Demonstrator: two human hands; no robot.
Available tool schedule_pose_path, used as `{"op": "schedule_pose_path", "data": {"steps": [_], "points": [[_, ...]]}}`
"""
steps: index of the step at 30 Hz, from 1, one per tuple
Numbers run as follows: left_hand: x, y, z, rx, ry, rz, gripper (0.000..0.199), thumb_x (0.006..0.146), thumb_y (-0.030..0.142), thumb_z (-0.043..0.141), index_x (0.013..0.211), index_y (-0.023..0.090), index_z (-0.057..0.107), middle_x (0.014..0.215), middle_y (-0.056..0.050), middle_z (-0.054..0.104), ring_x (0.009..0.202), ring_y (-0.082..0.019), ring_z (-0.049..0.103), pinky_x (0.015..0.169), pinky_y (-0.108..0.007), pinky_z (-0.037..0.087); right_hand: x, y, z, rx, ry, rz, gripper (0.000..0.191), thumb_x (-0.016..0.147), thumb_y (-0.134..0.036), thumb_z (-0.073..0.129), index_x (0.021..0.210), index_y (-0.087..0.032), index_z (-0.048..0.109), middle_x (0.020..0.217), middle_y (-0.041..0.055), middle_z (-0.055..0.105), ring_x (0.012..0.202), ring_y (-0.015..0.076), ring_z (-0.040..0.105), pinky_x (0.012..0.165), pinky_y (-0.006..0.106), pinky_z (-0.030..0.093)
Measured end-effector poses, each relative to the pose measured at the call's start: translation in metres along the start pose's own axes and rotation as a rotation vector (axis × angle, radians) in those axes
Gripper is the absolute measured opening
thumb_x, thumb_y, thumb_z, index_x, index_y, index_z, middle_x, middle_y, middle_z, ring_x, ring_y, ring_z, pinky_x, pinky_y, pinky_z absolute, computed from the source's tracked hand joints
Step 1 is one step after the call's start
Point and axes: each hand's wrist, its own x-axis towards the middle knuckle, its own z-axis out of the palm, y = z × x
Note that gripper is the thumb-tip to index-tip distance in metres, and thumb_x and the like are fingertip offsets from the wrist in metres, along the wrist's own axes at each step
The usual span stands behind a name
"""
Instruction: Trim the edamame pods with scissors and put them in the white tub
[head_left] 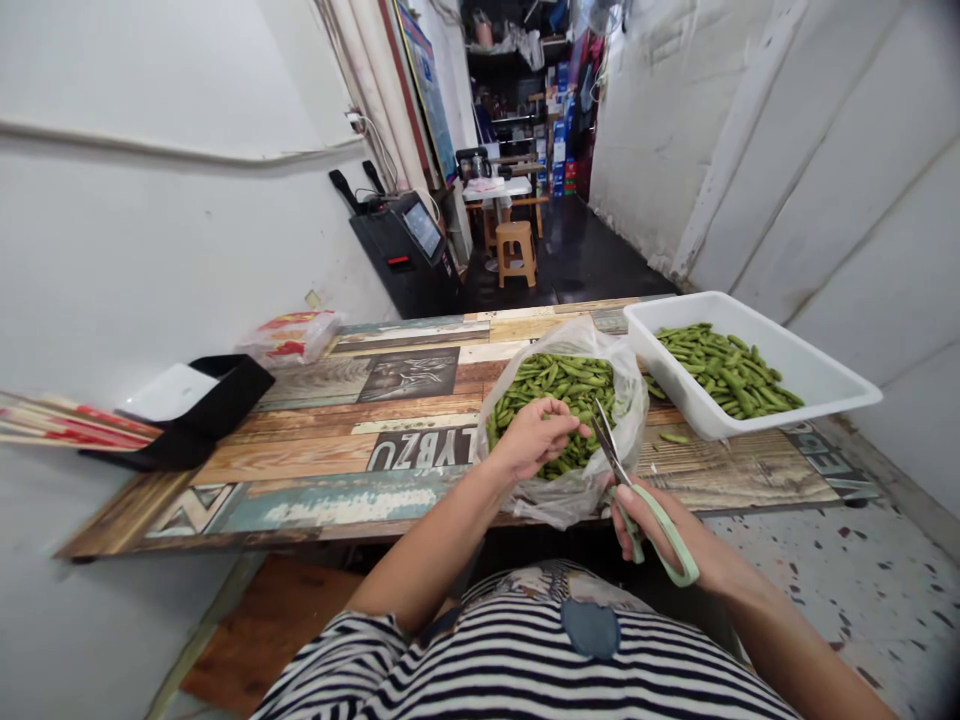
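right hand is wrapped round green-handled scissors, blades parted; left hand is curled near the tips, can't tell if it's pinching anything, over a plastic bag of green pods on the table, white tub just beside it

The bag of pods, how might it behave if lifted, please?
The bag would probably sag, its film looking thin and crumpled. It may feel weighty, given the heaped pods inside, and could spill them through its open mouth.
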Motion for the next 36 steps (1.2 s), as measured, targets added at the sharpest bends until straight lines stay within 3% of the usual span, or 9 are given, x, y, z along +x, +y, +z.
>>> {"op": "schedule_pose_path", "data": {"steps": [8,13,16,18,20,22,24,29,36], "points": [[-0.01,-0.006,0.011,0.077,-0.028,-0.053,0.034,0.067,0.025,0.07,0.088,0.016,0.045,0.074,-0.003,0.067,0.036,0.0,0.027,0.037,-0.016,0.012,0.005,0.007,-0.002,-0.016,0.045,0.05,0.047,0.087,-0.064,0.04,0.07,-0.021,0.044,0.049,-0.006,0.048,0.041,0.0102,0.05,0.043,0.023,0.042],[-0.007,-0.001,-0.003,0.112,0.028,-0.12,0.027,0.067,0.019,0.061,0.093,0.014,0.053,0.07,-0.001,0.061,0.039,-0.001,0.028,0.039,-0.017,0.012,0.011,0.02,-0.002,0.012,0.092,0.14,0.046,0.084,-0.064,0.045,0.071,-0.021,0.045,0.046,-0.0087,0.044,0.031,0.0075,0.043,0.03,0.018,0.035],[-0.001,0.008,-0.024,0.284,0.276,0.022,0.011,0.07,0.021,0.055,0.079,0.016,0.053,0.064,0.003,0.053,0.043,-0.004,0.033,0.041,-0.018,0.016,0.012,0.024,-0.003,0.059,0.074,0.117,0.044,0.085,-0.063,0.046,0.077,-0.02,0.049,0.052,-0.008,0.047,0.035,0.0072,0.046,0.034,0.018,0.04],[0.005,0.014,-0.038,0.608,0.488,0.172,0.012,0.072,0.027,0.058,0.07,0.017,0.053,0.06,0.003,0.049,0.05,-0.007,0.041,0.046,-0.019,0.025,0.011,0.025,-0.004,0.075,0.052,0.106,0.043,0.086,-0.061,0.046,0.079,-0.019,0.05,0.054,-0.0075,0.048,0.037,0.0072,0.047,0.035,0.018,0.041],[0.012,0.016,-0.05,0.984,0.569,0.245,0.017,0.071,0.033,0.064,0.069,0.017,0.059,0.063,0.0,0.054,0.062,-0.013,0.05,0.056,-0.022,0.034,0.011,0.026,-0.004,0.08,0.046,0.101,0.042,0.086,-0.061,0.046,0.078,-0.019,0.05,0.054,-0.0072,0.048,0.038,0.0072,0.047,0.035,0.017,0.04],[0.02,0.014,-0.057,1.237,0.529,0.225,0.016,0.068,0.033,0.068,0.076,0.019,0.065,0.072,-0.004,0.061,0.074,-0.018,0.055,0.064,-0.025,0.037,0.011,0.026,-0.003,0.084,0.053,0.102,0.043,0.086,-0.061,0.047,0.077,-0.019,0.05,0.055,-0.007,0.047,0.038,0.007,0.047,0.034,0.017,0.039],[0.026,0.012,-0.061,1.33,0.477,0.184,0.015,0.067,0.027,0.07,0.08,0.02,0.068,0.079,-0.006,0.065,0.078,-0.02,0.056,0.067,-0.026,0.037,0.011,0.025,-0.001,0.098,0.059,0.108,0.043,0.085,-0.062,0.048,0.079,-0.019,0.05,0.057,-0.0071,0.047,0.039,0.007,0.046,0.034,0.017,0.038],[0.028,0.012,-0.058,1.111,0.355,0.291,0.021,0.071,0.035,0.068,0.076,0.015,0.068,0.07,-0.001,0.062,0.07,-0.015,0.053,0.066,-0.024,0.037,0.007,0.015,-0.002,0.082,0.025,0.093,0.044,0.084,-0.063,0.048,0.09,-0.02,0.052,0.056,-0.0072,0.046,0.04,0.0089,0.047,0.037,0.02,0.041],[0.006,0.014,-0.023,1.062,0.081,0.331,0.023,0.076,0.035,0.063,0.067,0.014,0.066,0.061,0.002,0.055,0.062,-0.011,0.046,0.061,-0.023,0.031,0.003,0.001,-0.006,-0.092,0.007,0.04,0.041,0.089,-0.059,0.043,0.079,-0.02,0.051,0.051,-0.0054,0.05,0.045,0.011,0.051,0.045,0.022,0.042]]}}
